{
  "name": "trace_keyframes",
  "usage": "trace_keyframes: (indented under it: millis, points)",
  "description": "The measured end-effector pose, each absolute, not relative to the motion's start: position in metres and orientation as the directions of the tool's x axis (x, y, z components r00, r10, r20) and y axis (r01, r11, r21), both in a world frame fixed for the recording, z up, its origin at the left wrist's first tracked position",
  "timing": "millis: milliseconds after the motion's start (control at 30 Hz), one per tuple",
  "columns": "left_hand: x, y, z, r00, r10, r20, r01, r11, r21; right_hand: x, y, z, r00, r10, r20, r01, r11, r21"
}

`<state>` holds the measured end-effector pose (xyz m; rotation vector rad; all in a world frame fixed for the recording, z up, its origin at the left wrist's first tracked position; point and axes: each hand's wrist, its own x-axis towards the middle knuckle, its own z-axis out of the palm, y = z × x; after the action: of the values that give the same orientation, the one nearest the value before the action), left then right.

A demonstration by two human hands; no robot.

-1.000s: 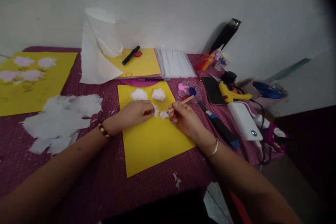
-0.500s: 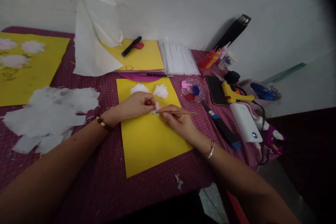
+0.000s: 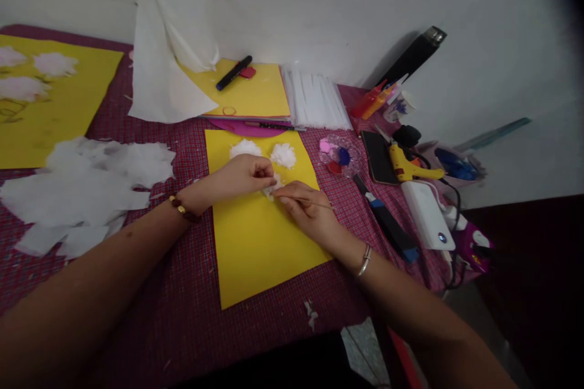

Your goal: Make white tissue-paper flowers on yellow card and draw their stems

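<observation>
A yellow sheet of paper (image 3: 255,249) lies in front of me, with white tissue-paper tufts (image 3: 283,155) on its upper part. My right hand (image 3: 312,209) is closed around a thin wooden stick (image 3: 303,199), whose tip points left at a small white tuft (image 3: 268,189). Just left of that tuft, my left hand (image 3: 246,176) has thumb and forefinger pinched together. Whatever those fingertips hold is too small to make out. Behind the left hand another white tuft (image 3: 245,148) is partly covered.
Cut white tissue pieces (image 3: 86,188) are heaped at the left, below a decorated yellow sheet (image 3: 68,103). To the right are a dish of paint (image 3: 340,158), a cutter knife (image 3: 387,225), a yellow glue gun (image 3: 406,167) and a white power bank (image 3: 426,216).
The stick in my right hand has tilted, its rear end dropping lower. My left hand has shifted very slightly right. The camera view has moved a little.
</observation>
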<state>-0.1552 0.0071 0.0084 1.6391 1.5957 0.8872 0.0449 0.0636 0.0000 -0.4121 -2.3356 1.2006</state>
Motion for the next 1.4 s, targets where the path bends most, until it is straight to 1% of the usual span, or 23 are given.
trace_keyframes:
  millis: [100, 200, 267, 400, 467, 500, 533, 600, 667, 700, 733, 767, 800, 833, 900, 967, 1033, 1100, 1133, 1200, 1267, 1333, 1400]
  points:
    - [-0.155, 0.006, 0.013, -0.015, 0.999, 0.052, 0.569, -0.034, 0.821, 0.046, 0.062, 0.001, -0.851, 0.447, 0.274, 0.061, 0.603, -0.795]
    - [-0.156, 0.004, 0.017, -0.056, 0.998, 0.023, 0.487, 0.007, 0.873, 0.046, 0.06, 0.002, -0.876, 0.402, 0.267, 0.077, 0.663, -0.745]
    - [-0.156, 0.002, 0.018, -0.06, 0.998, -0.003, 0.465, 0.031, 0.885, 0.046, 0.06, 0.001, -0.895, 0.369, 0.251, 0.094, 0.706, -0.702]
    - [-0.157, 0.001, 0.019, -0.047, 0.999, -0.003, 0.502, 0.026, 0.864, 0.045, 0.059, -0.002, -0.915, 0.323, 0.243, 0.109, 0.776, -0.621]
    - [-0.156, 0.001, 0.019, -0.036, 0.999, 0.002, 0.5, 0.016, 0.866, 0.045, 0.058, -0.002, -0.914, 0.316, 0.255, 0.086, 0.764, -0.639]
    - [-0.155, 0.001, 0.018, -0.034, 0.999, -0.001, 0.492, 0.018, 0.87, 0.046, 0.057, -0.001, -0.903, 0.333, 0.273, 0.066, 0.734, -0.676]
    - [-0.155, 0.002, 0.018, -0.04, 0.999, -0.009, 0.479, 0.027, 0.877, 0.047, 0.057, 0.001, -0.873, 0.384, 0.299, 0.049, 0.681, -0.731]
    - [-0.155, 0.002, 0.019, -0.094, 0.995, -0.038, 0.402, 0.073, 0.913, 0.049, 0.058, 0.004, -0.761, 0.569, 0.312, 0.03, 0.512, -0.859]
    - [-0.159, -0.002, 0.023, -0.191, 0.979, -0.075, 0.265, 0.125, 0.956, 0.051, 0.06, 0.005, -0.635, 0.742, 0.215, 0.014, 0.29, -0.957]
    - [-0.162, -0.006, 0.026, -0.241, 0.967, -0.084, 0.2, 0.134, 0.97, 0.051, 0.063, 0.006, -0.602, 0.785, 0.147, 0.002, 0.185, -0.983]
    - [-0.166, -0.012, 0.031, -0.292, 0.953, -0.082, 0.159, 0.134, 0.978, 0.051, 0.065, 0.005, -0.598, 0.797, 0.087, -0.012, 0.1, -0.995]
    - [-0.169, -0.02, 0.037, -0.334, 0.94, -0.071, 0.161, 0.131, 0.978, 0.05, 0.067, 0.004, -0.614, 0.788, 0.045, -0.026, 0.037, -0.999]
    - [-0.17, -0.03, 0.043, -0.379, 0.924, -0.042, 0.195, 0.125, 0.973, 0.05, 0.069, 0.003, -0.636, 0.771, 0.018, -0.038, -0.008, -0.999]
    - [-0.169, -0.042, 0.049, -0.421, 0.907, -0.015, 0.269, 0.141, 0.953, 0.048, 0.07, 0.001, -0.659, 0.752, 0.001, -0.046, -0.039, -0.998]
    - [-0.159, -0.07, 0.059, -0.406, 0.913, 0.039, 0.496, 0.185, 0.848, 0.047, 0.069, 0.0, -0.694, 0.72, -0.021, -0.052, -0.079, -0.996]
    - [-0.138, -0.1, 0.063, -0.276, 0.96, 0.042, 0.68, 0.164, 0.714, 0.046, 0.067, -0.001, -0.702, 0.712, -0.037, -0.06, -0.111, -0.992]
    - [-0.115, -0.126, 0.058, -0.083, 0.996, -0.021, 0.838, 0.081, 0.539, 0.047, 0.066, -0.002, -0.691, 0.72, -0.061, -0.041, -0.124, -0.991]
    - [-0.101, -0.145, 0.051, 0.117, 0.99, -0.073, 0.931, -0.083, 0.354, 0.049, 0.065, -0.002, -0.695, 0.716, -0.07, -0.014, -0.111, -0.994]
    - [-0.099, -0.152, 0.049, 0.139, 0.985, -0.1, 0.947, -0.103, 0.303, 0.049, 0.065, -0.002, -0.698, 0.713, -0.069, -0.009, -0.106, -0.994]
    - [-0.107, -0.162, 0.047, 0.089, 0.993, -0.077, 0.965, -0.067, 0.254, 0.05, 0.065, 0.0, -0.701, 0.711, -0.059, -0.008, -0.09, -0.996]
    - [-0.126, -0.166, 0.049, -0.067, 0.998, -0.009, 0.975, 0.068, 0.211, 0.05, 0.065, 0.001, -0.696, 0.717, -0.041, -0.016, -0.073, -0.997]
    - [-0.149, -0.168, 0.051, -0.222, 0.974, 0.039, 0.973, 0.218, 0.08, 0.049, 0.064, 0.001, -0.703, 0.711, -0.023, -0.025, -0.057, -0.998]
    - [-0.171, -0.168, 0.051, -0.313, 0.944, 0.101, 0.942, 0.323, -0.093, 0.049, 0.064, 0.001, -0.717, 0.697, -0.015, -0.031, -0.053, -0.998]
